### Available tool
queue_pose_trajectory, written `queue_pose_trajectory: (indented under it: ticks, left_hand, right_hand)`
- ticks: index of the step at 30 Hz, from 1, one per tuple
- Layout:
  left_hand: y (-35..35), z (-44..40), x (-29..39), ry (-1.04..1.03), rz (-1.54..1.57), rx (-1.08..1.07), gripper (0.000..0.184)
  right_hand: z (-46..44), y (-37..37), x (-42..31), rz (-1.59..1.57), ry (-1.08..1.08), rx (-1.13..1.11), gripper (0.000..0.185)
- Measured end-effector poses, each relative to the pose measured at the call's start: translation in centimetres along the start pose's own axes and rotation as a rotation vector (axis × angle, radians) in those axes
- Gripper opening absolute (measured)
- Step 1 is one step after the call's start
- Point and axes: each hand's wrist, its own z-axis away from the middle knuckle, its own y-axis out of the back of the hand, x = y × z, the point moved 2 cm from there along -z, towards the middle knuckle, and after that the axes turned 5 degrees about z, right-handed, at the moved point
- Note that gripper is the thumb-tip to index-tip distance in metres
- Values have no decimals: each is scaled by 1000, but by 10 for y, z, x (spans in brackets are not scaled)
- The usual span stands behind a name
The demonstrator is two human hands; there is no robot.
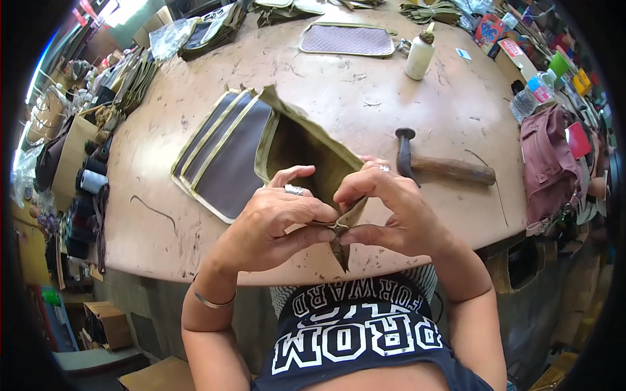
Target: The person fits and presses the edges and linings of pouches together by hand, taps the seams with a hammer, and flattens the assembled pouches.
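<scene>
Between my hands is an olive fabric pouch (303, 140), its open mouth facing up and its near corner pinched. My left hand (270, 218) grips the corner from the left, thumb and fingers pressed together on the cloth edge. From the right, my right hand (391, 212) pinches the same corner with thumb and forefinger. A pointed flap of cloth hangs below my fingertips. Under and left of the pouch lie overlapping dark panels (225, 153) with olive and pale edging. To the right, a hammer (450, 168) with a wooden handle rests on the table, apart from my hand.
The worktable (456, 104) carries a cream squeeze bottle (420, 55), a quilted panel (347, 39) and stacked fabric pieces (212, 31) at the back. Thread spools (93, 181) line the left edge. A water bottle (531, 96) and a pink bag (552, 166) are at right.
</scene>
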Motion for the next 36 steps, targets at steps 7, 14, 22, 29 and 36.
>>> queue_pose_trajectory:
  ticks: [7,14,22,29,36]
  left_hand:
    - [3,0,-6,70,45,-41,10]
    - [1,-2,-3,69,24,-25,8]
    - [-4,0,-6,-53,70,-61,14]
    - [-7,4,-14,10,141,-45,12]
    - [-7,6,-17,49,134,-33,22]
  right_hand:
    - [-1,-5,12,-12,29,-24,45]
    - [-3,-1,10,-91,27,-34,41]
    - [-5,-8,-3,-505,-386,-113,24]
    - [-3,-6,0,-585,-401,-194,29]
    - [-1,-4,-6,-171,-284,-179,32]
